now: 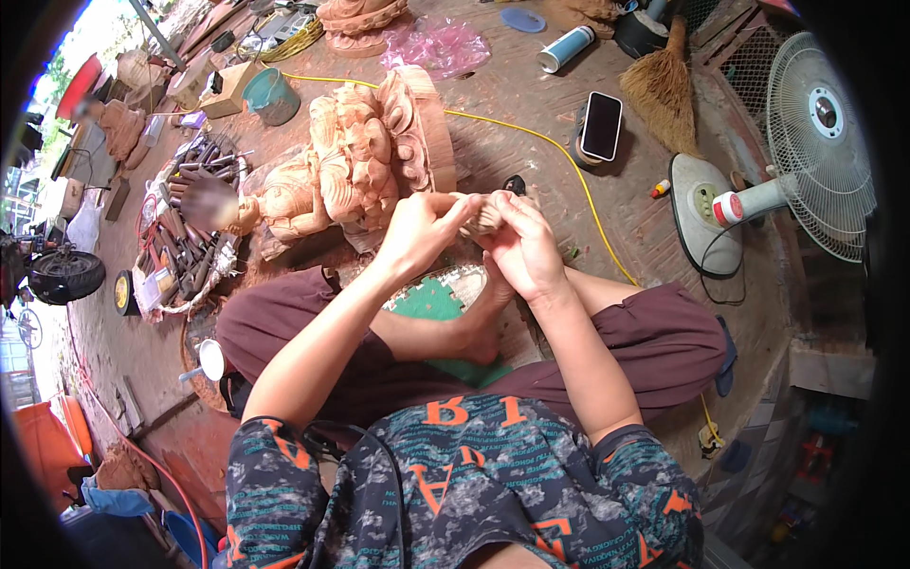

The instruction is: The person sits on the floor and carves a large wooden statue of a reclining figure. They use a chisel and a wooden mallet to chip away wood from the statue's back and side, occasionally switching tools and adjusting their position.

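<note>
Above my crossed legs, both hands meet around a small pale carved wooden piece (pixel 485 221), mostly hidden by fingers. My left hand (pixel 417 230) is closed on its left side, thumb and fingertips pressed to it. From the right, my right hand (pixel 531 248) grips the same piece, palm turned up. Just beyond the fingers is a small black object (pixel 514 184); I cannot tell what it is. A large carved wooden statue (pixel 327 175) lies on its side beyond my left hand, its base toward the right.
Carving tools (pixel 194 247) are heaped at left, near a teal bucket (pixel 270 98). A yellow cord (pixel 569 156) crosses the floor. To the right are a phone (pixel 602 126), a straw broom (pixel 661 90) and a standing fan (pixel 706 213). A green mat (pixel 427 301) lies under my legs.
</note>
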The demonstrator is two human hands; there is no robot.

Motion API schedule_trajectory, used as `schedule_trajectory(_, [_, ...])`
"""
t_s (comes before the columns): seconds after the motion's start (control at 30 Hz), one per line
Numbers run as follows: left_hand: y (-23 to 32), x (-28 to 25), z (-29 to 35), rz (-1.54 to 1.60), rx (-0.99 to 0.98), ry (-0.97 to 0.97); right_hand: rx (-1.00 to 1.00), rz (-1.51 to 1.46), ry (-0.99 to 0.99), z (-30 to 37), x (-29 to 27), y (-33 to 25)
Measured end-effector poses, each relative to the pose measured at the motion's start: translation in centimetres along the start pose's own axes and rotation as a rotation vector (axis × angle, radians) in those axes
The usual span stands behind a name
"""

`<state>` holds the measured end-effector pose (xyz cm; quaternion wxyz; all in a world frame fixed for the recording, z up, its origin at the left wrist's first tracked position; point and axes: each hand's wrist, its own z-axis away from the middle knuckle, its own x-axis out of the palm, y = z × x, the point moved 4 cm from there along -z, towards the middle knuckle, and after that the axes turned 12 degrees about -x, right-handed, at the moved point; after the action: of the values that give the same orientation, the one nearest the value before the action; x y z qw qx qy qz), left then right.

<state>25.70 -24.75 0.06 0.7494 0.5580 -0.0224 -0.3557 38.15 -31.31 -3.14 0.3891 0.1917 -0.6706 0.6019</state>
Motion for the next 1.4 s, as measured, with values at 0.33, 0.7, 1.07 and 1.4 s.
schedule_trajectory(0.33, [-3.5,6.4,0.6,0.924,0.049,-0.195,0.004,0.227,0.201,0.8,-7.3,0.0])
schedule_trajectory(0.7, [-6.0,6.8,-1.6,1.07,-0.212,-0.301,-0.14,0.876,-0.121,1.7,-7.1,-1.1])
schedule_trajectory(1.07, [-5.5,6.1,-1.6,0.448,-0.028,-0.199,0.109,0.145,0.116,1.6,-7.1,0.1])
schedule_trajectory(1.4, [-9.0,8.5,-3.7,-0.217,0.408,0.38,-0.651,1.743,-0.103,-0.9,-9.3,1.6])
